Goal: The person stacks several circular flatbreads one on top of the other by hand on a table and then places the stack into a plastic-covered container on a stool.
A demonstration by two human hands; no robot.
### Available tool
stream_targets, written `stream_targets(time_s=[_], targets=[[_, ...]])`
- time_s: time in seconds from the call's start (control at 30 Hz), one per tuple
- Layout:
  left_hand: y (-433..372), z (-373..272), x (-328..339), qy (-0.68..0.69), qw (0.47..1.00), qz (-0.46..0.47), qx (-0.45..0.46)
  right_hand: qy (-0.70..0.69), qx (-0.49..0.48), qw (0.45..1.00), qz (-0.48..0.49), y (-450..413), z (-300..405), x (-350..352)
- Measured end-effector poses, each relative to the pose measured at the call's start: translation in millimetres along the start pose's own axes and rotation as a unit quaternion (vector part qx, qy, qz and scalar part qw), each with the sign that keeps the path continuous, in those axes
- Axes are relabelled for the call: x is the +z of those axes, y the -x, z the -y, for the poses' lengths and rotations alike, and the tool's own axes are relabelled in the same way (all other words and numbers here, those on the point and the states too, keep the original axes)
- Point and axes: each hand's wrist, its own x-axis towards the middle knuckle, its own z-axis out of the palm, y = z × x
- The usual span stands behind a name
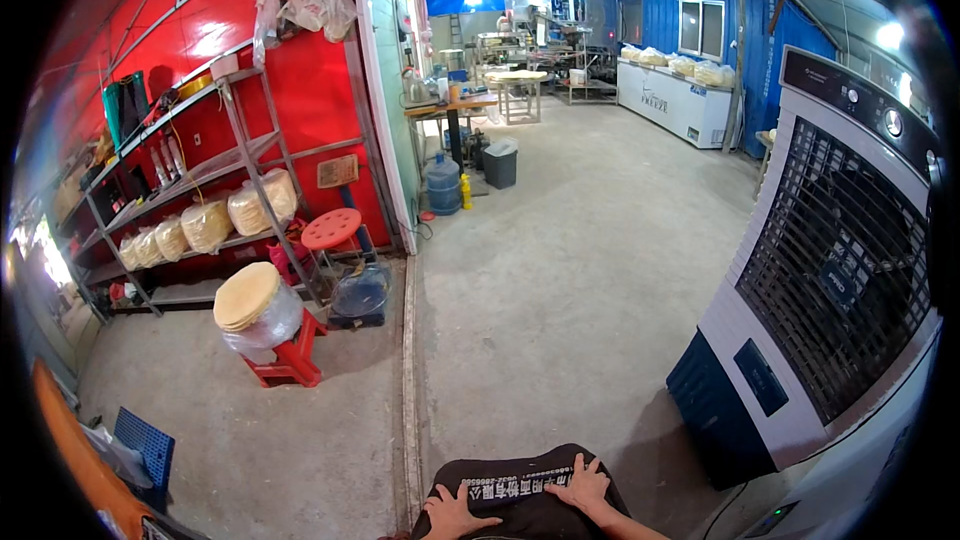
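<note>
My left hand (454, 514) lies with spread fingers on a dark apron (517, 517) that bears printed writing and covers my lap. On the right side of the same cloth rests my right hand (583, 486), fingers apart, holding nothing. To the front left, a stack of round flatbreads (246, 295) partly wrapped in clear plastic sits on a red plastic stool (289, 360). Bagged stacks of flatbread (206, 225) line a metal shelf rack (251, 157) along the red wall.
An air cooler (817, 270) stands close on the right. A floor track (409, 360) runs ahead. Left are a round red stool (331, 229), a platform scale (360, 292) and a blue crate (145, 446). Farther off are a water bottle (442, 187), a bin (500, 165) and a chest freezer (667, 101).
</note>
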Motion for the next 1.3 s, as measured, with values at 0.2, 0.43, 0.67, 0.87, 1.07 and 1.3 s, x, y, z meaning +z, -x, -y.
stream_targets(time_s=[0.2,0.43,0.67,0.87,1.07,1.3], targets=[[3,1,-2,0.006,1.000,0.002,-0.002,-0.003,-0.004,1.000,0.014,2,1,0],[2,1,0,0.004,1.000,-0.006,0.009,-0.010,-0.005,1.000,0.004,3,-2,1],[6,-13,-16,0.000,1.000,-0.010,0.001,-0.004,-0.007,1.000,-0.012,-4,0,-5],[-3,21,11,-0.022,0.999,-0.035,0.013,-0.010,-0.065,0.997,-0.040,18,5,-7],[7,21,19,-0.090,0.994,-0.047,0.047,0.025,-0.028,0.998,-0.044,37,9,-13],[-1,11,19,-0.090,0.993,-0.045,0.052,0.033,-0.022,0.999,-0.030,40,9,-33]])
